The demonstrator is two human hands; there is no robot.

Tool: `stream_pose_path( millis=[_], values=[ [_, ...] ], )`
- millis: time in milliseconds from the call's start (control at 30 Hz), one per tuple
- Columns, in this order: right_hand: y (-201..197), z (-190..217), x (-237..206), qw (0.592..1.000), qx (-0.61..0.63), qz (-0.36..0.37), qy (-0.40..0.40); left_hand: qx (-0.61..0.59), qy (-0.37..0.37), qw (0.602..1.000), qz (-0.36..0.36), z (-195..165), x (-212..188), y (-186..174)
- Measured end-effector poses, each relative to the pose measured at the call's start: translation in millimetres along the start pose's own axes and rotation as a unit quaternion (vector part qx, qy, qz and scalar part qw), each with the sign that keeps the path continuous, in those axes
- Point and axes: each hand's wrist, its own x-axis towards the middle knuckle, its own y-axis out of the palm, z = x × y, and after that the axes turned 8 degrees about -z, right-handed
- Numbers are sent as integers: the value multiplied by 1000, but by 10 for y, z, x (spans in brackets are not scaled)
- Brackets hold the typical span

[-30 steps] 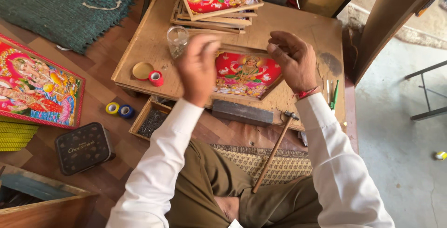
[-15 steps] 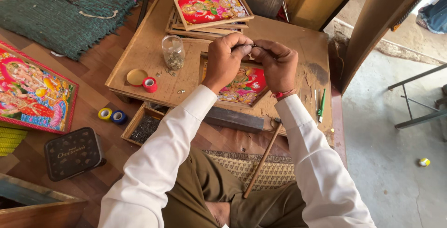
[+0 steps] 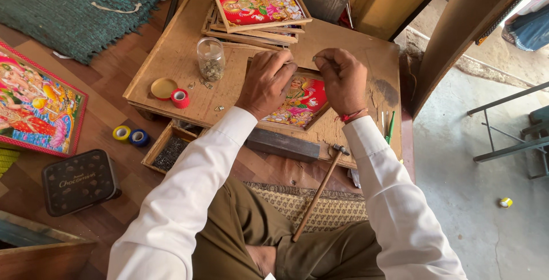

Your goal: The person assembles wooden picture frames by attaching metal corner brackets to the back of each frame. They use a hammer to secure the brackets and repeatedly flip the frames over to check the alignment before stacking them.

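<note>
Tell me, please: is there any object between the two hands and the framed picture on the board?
Nothing visible. The left hand lies directly on the framed picture at its upper edge. The right hand is above the same edge, fingertips pinched; contact cannot be told.

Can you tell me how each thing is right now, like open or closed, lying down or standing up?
glass jar: upright, lid off
yellow lid: lying flat
hammer: lying unheld
framed picture: flat under both hands
left hand: pressing frame
right hand: fingers pinched
black tin: closed
</note>
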Motion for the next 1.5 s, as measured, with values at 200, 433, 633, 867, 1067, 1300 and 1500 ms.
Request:
stream_pose_path(
  millis=[200,433,633,867,1067,1300,1500],
  values=[
    [-15,47,11,992,-62,45,-101,24,-17,1000,9,-27,28,27],
    [8,114,39,985,-89,65,-130,36,-1,999,-13,-43,9,-9],
    [-49,228,233,944,-200,180,-189,37,-3,999,-11,-25,-33,11],
    [43,308,514,876,-320,293,-209,31,-9,999,-10,-5,-51,28],
    [-88,219,535,942,-155,253,-155,33,-14,999,-3,-4,-23,31],
    [49,227,470,889,-296,266,-227,44,-17,999,4,-7,-21,30],
    [21,186,593,919,-224,266,-185,42,-11,999,-7,-3,8,46]
  ],
)
